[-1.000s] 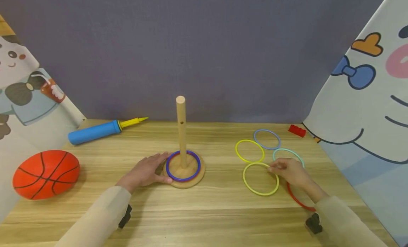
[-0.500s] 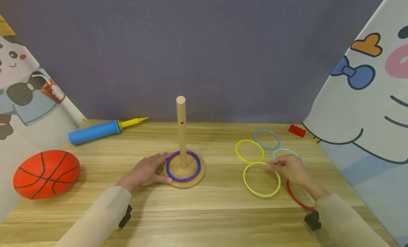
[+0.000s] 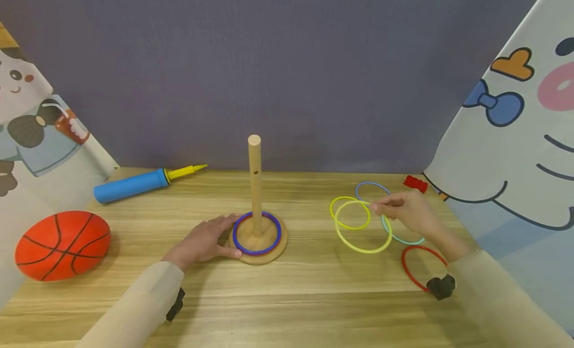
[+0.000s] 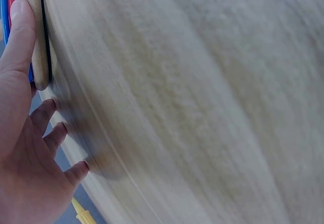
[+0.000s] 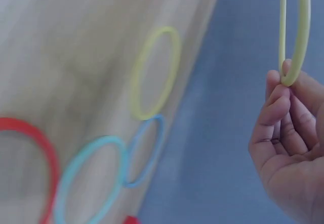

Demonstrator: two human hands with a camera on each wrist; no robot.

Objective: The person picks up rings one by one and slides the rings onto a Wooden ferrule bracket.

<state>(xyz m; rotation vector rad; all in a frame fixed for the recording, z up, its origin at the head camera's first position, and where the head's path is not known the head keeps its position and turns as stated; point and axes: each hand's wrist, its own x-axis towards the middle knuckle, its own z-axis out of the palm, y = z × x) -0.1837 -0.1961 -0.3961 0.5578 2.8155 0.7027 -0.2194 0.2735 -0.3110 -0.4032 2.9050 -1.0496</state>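
The wooden peg stand [image 3: 257, 246] sits at the middle of the table [image 3: 291, 298], and everything below is placed from it. Around the foot of its upright peg [image 3: 254, 183], lying on the round base, are a blue ring [image 3: 257, 233] and a red ring under it, seen as stacked edges in the left wrist view. The left hand [image 3: 204, 242] rests flat on the table just left of the stand, fingers straight and relaxed, the thumb lying against the rim of the base.

Right of the stand, the right hand [image 3: 405, 211] pinches a yellow ring [image 3: 362, 226] by its far rim between thumb and fingertips [image 5: 276, 89]; the ring is lifted clear of the table and hangs tilted toward the stand. Beneath and behind it lie a second yellow ring [image 3: 350, 213], a pale blue ring [image 3: 372, 191] and a teal ring [image 3: 401, 233], overlapping in view. A red ring [image 3: 423, 268] lies nearer the front edge, apart from the others. A small red block [image 3: 415, 183] sits by the right panel.

Left of the stand, well apart, a blue and yellow pump [image 3: 139, 182] lies near the back wall and an orange basketball [image 3: 62, 245] near the left edge. Bare wood lies between the stand and the held ring, and along the front edge
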